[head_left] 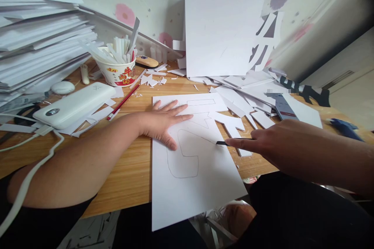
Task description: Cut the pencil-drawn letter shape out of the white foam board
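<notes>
A white foam board sheet (216, 179) lies on the wooden table and juts out over its front edge. Pencil lines on it form a curved outline, a jagged shape and a narrow rectangle. My left hand (168, 120) rests flat on the upper part of the sheet with its fingers spread. In my right hand (271, 136) is a slim craft knife (222, 143), its dark tip at a pencil line near the sheet's right edge. My index finger stretches along the knife; its handle is mostly hidden. A cut white piece (232, 122) lies just right of the sheet.
White boards (43, 42) are stacked at left, near a power bank (76, 105) with cables. A paper tub (115, 72) holds strips. A red pencil (121, 103) lies nearby. Behind, a white panel (223, 35) stands upright. Scraps (245, 85) and a phone (283, 107) are at right.
</notes>
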Demonstrator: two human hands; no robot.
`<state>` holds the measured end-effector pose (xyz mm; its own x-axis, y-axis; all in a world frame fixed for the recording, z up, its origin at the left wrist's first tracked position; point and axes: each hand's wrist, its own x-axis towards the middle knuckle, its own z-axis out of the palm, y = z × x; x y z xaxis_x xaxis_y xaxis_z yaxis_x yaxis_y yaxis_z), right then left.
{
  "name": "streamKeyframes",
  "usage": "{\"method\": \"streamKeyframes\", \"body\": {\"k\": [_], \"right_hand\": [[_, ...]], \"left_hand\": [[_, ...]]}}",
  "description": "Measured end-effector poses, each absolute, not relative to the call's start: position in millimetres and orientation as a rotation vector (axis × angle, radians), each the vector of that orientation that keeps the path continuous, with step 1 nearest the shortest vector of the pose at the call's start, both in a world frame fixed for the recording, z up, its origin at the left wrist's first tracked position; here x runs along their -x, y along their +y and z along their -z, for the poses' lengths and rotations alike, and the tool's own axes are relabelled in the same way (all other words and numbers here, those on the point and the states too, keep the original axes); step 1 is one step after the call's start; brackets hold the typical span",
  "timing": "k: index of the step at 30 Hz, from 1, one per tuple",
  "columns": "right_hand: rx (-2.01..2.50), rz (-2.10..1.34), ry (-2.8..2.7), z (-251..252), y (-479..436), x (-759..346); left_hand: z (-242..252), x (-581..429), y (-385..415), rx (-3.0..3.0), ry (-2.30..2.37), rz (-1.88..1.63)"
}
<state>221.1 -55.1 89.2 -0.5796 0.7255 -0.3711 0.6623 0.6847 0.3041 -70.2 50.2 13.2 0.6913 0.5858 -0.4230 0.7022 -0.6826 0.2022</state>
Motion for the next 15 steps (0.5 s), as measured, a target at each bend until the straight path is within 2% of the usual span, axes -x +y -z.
{"method": "streamKeyframes", "body": {"k": [15], "right_hand": [[-1.157,-0.123,2.35,-88.1,-62.6,-230.1]], "left_hand": [[-11.8,69.9,51.7,-2.568,1.019,0.493]]}}
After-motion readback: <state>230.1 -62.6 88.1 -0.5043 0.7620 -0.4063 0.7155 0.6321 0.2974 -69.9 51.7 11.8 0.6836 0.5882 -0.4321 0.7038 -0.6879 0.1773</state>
